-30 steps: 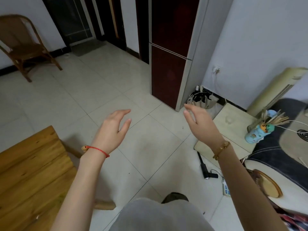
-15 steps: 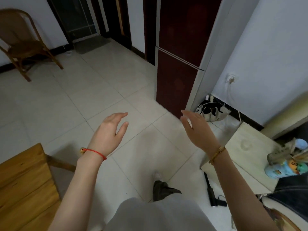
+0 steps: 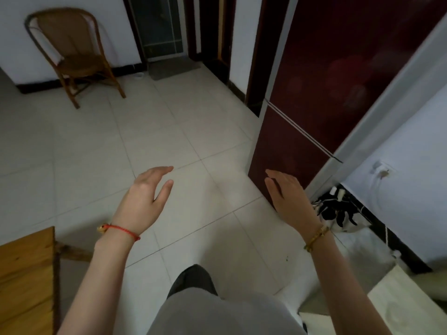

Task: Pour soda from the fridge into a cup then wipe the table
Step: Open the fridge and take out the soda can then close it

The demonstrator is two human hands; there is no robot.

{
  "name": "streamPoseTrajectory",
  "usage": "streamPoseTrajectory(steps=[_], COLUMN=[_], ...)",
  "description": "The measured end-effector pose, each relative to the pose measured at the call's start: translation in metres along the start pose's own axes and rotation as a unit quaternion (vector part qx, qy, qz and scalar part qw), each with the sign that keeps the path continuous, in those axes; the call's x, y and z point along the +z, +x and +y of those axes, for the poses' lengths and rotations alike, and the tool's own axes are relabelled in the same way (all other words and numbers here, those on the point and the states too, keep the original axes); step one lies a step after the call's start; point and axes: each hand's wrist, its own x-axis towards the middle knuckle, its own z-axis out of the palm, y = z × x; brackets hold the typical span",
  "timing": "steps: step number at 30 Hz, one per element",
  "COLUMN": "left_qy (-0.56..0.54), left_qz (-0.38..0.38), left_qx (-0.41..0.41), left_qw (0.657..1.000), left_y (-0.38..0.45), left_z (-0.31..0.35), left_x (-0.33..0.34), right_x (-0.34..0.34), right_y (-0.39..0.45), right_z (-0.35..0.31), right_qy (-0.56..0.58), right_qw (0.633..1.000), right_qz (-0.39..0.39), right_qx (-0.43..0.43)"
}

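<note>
A tall dark red fridge [image 3: 338, 81] with both doors shut stands at the upper right. My right hand [image 3: 287, 199] is held out open and empty, just in front of the lower door's bottom corner. My left hand [image 3: 145, 201] hovers open and empty over the tiled floor, well left of the fridge. A pale low table [image 3: 408, 298] shows at the bottom right corner. No soda or cup is visible.
A wooden bench [image 3: 26, 281] sits at the lower left. A rattan chair [image 3: 75, 52] stands against the far wall, next to a dark doorway [image 3: 159, 25]. A black-and-white bag [image 3: 336, 211] lies by the fridge's side, under a wall socket [image 3: 381, 169].
The view has moved forward toward the fridge, which now looms larger. The bench and low table slid toward the frame edges. Both hands stay open and raised.
</note>
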Motion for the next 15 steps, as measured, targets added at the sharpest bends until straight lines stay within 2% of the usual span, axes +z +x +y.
streamPoseTrajectory(steps=[8, 15], left_qy=[0.018, 0.022], left_qz=[-0.004, -0.018], left_qx=[-0.016, 0.017], left_qw=[1.000, 0.999], left_y=[0.116, 0.264], left_z=[-0.046, -0.082], left_x=[0.025, 0.016], right_x=[0.038, 0.050], right_y=[0.128, 0.265], right_z=[0.000, -0.025], right_qy=[0.014, 0.040], right_qw=[0.999, 0.999], right_qz=[-0.035, -0.009], right_qx=[-0.014, -0.013])
